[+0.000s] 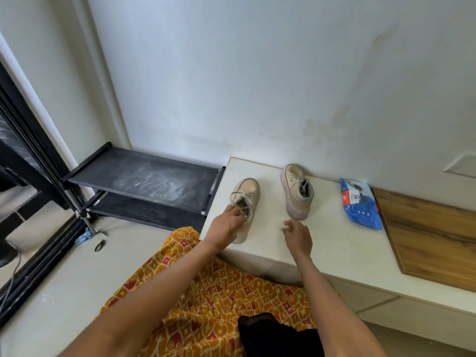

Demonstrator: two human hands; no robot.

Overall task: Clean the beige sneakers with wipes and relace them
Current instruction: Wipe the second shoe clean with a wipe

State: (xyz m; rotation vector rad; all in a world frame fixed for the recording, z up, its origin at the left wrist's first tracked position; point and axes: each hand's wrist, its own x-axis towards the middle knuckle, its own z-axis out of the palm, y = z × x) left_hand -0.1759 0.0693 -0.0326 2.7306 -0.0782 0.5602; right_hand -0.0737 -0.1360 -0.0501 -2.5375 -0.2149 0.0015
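Two beige sneakers stand on a white low bench [324, 243]. The left sneaker [248, 194] has loose grey laces; my left hand [226, 225] grips it at the heel and collar. The right sneaker [296, 191] stands apart, heel toward me, laces loose in its opening. My right hand [297, 235] hovers just in front of the right sneaker, fingers pinched on a small white bit [285, 224], possibly a wipe. A blue wipes pack [360, 204] lies on the bench to the right of the shoes.
A black two-tier shoe rack [144, 181], dusty on top, stands left of the bench against the wall. A wooden panel [432, 235] covers the bench's right part. A dark window frame [33, 176] runs along the left. My orange patterned skirt [206, 292] fills the foreground.
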